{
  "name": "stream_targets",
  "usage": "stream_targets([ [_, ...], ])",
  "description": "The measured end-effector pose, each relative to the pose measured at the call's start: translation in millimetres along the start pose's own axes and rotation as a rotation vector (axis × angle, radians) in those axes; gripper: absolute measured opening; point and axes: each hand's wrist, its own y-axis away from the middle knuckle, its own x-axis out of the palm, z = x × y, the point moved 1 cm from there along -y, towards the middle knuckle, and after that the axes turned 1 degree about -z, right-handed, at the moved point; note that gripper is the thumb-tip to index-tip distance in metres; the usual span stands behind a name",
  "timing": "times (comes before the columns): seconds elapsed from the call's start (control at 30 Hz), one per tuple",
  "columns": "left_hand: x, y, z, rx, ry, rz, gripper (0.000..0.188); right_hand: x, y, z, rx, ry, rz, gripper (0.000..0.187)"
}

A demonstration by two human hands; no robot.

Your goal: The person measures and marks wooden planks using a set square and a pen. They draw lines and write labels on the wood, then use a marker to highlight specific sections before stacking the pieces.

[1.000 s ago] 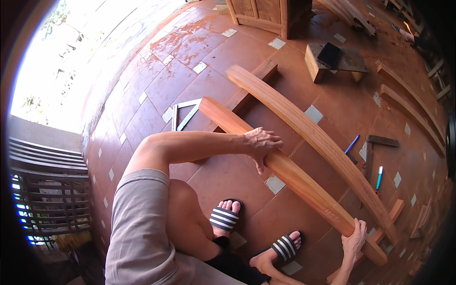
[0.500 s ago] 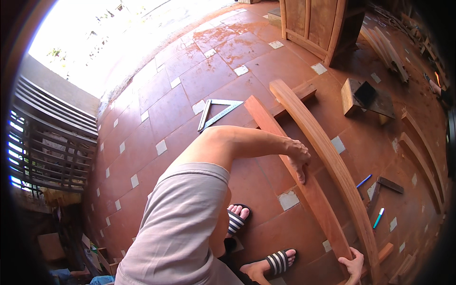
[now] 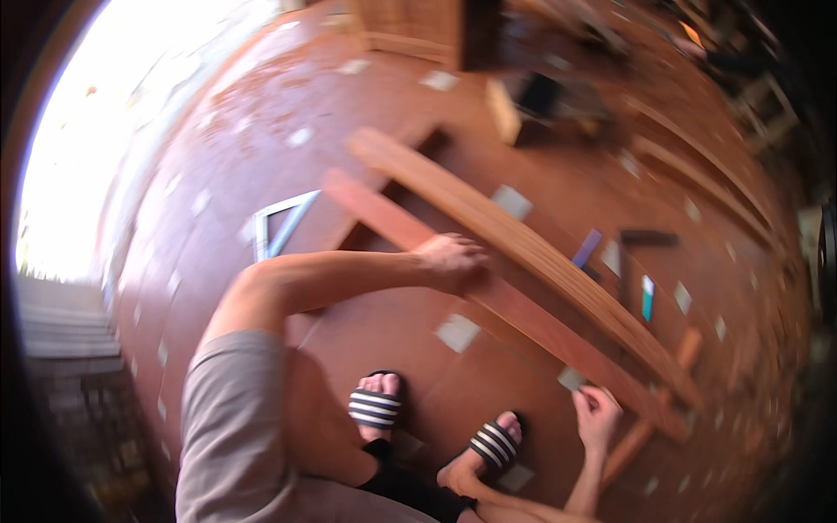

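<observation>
The left hand [image 3: 453,261] lies palm-down on the near curved wooden plank [image 3: 514,309], fingers spread over its upper face and edge, pressing rather than closing around it. The right hand [image 3: 597,414] is curled around a small pale block [image 3: 571,378] held against the lower stretch of the same plank. That plank lies slantwise on the red tiled floor [image 3: 218,148], just beside a second, lighter curved plank [image 3: 523,248] running alongside it.

Against half a second ago, the view has swung and blurred; the left hand has stayed on the plank at much the same spot, while the right hand now shows more fully, further up from the lower edge.

Farther out, a metal triangle square [image 3: 279,228] lies on the tiles to the left, a blue and a teal marker [image 3: 647,298] lie beyond the planks, and striped sandals [image 3: 375,408] show below.
</observation>
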Motion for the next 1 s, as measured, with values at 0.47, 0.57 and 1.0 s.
stream_targets([
  [0.47, -19.6, -69.6, 37.9, -0.261, 0.257, 0.449, 0.089, 62.6, 8.1, -93.1, 0.661, -0.896, -0.314, 0.054],
  [0.57, -22.2, -64.0, 32.9, -0.266, 0.175, 0.487, 0.093, 60.0, -7.2, -94.3, 0.874, -1.219, -0.408, 0.085],
  [1.0, -7.1, -30.5, 14.0, -0.143, 0.029, 0.361, 0.078, 112.2, -43.6, -58.5, 0.859, -1.906, -0.748, 0.101],
])
